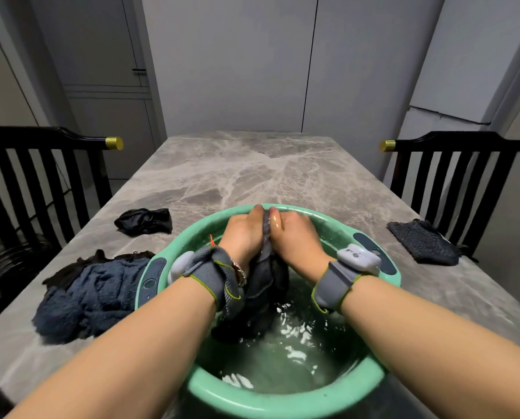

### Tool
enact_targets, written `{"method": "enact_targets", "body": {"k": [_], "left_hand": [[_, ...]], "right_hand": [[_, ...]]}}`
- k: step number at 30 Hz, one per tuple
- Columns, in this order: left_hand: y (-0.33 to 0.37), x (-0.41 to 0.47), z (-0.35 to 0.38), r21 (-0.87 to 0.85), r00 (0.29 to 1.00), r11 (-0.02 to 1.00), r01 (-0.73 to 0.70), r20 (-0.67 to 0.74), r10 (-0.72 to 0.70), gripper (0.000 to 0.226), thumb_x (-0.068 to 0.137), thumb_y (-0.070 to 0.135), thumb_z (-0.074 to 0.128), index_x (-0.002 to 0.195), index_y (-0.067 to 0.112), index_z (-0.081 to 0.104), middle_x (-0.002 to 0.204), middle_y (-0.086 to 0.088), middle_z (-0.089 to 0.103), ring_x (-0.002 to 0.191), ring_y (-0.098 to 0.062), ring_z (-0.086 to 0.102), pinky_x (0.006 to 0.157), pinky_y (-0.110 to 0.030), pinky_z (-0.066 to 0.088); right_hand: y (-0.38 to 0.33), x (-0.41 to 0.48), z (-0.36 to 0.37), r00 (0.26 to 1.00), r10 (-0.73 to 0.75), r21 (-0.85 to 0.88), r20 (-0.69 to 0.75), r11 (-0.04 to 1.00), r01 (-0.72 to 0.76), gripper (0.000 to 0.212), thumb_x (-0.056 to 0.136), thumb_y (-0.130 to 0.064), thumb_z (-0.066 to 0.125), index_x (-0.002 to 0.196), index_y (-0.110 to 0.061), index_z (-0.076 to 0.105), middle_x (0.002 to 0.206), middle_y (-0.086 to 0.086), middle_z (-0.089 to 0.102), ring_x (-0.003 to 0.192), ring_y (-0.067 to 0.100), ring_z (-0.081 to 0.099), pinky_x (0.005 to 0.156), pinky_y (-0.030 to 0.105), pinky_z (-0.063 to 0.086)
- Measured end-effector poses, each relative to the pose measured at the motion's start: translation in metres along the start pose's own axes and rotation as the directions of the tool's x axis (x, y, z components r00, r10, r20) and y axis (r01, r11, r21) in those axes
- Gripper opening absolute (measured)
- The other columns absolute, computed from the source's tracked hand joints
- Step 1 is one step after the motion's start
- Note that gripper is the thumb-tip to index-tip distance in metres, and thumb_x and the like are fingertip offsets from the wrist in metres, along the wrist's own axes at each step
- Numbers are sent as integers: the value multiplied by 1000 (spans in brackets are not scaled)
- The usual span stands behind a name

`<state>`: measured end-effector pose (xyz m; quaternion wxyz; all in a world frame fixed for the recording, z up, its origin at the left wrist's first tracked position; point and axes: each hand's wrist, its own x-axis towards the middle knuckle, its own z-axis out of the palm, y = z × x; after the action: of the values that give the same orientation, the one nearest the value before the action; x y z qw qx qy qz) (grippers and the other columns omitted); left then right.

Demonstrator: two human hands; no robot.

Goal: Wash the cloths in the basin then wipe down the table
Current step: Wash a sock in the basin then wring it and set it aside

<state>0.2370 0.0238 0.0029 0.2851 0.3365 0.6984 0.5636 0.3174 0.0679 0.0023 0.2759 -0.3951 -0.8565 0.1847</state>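
I recorded grey, lime-edged fabric straps [213, 276] on both wrists, each bearing a pale plastic module [358, 258], plus a bracelet [240, 272] on the left.

Left chair [41, 137], right chair [452, 142] (both black)

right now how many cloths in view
4: grey cloth in left hand and right hand over the basin, black cloth and blue towel left of it, mesh cloth right. Towel may hide more.

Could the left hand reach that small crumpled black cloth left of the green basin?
Probably yes: the small crumpled black cloth lies on bare marble table beside the green plastic basin, nothing between. But the left hand grips the wet grey cloth and must let go first.
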Motion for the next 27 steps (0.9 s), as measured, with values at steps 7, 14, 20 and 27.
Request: {"method": "enact_targets", "body": {"k": [7, 14, 20, 27], "left_hand": [[-20, -9, -8, 803, 990, 594, -56, 123, -73, 44, 93, 39, 51, 117, 4, 60, 124, -18, 61, 116, -30, 58, 92, -32, 44], [-20, -22, 0, 891, 902, 453, -42, 229, -366, 45, 103, 25, 30, 142, 4, 38, 148, -11, 39, 137, -22, 36, 105, -24, 26], [-17, -12, -5, 859, 913, 503, 92, 128, -387, 50, 105, 28, 18, 144, 0, 31, 154, -14, 27, 144, -25, 25, 111, -25, 24], [-17, -1, -13, 522, 926, 830, 197, 180, -333, 53, 104, 35, 20, 139, 1, 40, 146, -17, 41, 135, -29, 39, 111, -30, 31]], "right_hand": [[28, -5, -8, 937, 236, -542, 258, 838, -62, 33, 98, -21, 40, 120, -5, 59, 126, 14, 60, 115, 32, 57, 89, 35, 46], [21, -20, 13, 808, 64, -444, 585, 859, 254, 45, 99, -38, 37, 132, -10, 45, 139, 15, 46, 127, 31, 45, 99, 36, 38], [28, -10, 11, 647, 308, -518, 697, 840, 159, 48, 104, -32, 26, 129, -1, 51, 139, 16, 48, 128, 27, 45, 103, 29, 33], [23, 4, 5, 924, 184, 350, 336, 886, -303, 37, 82, 3, 57, 62, -20, 36, 60, -2, 39, 58, 10, 35, 47, 19, 26]]}}
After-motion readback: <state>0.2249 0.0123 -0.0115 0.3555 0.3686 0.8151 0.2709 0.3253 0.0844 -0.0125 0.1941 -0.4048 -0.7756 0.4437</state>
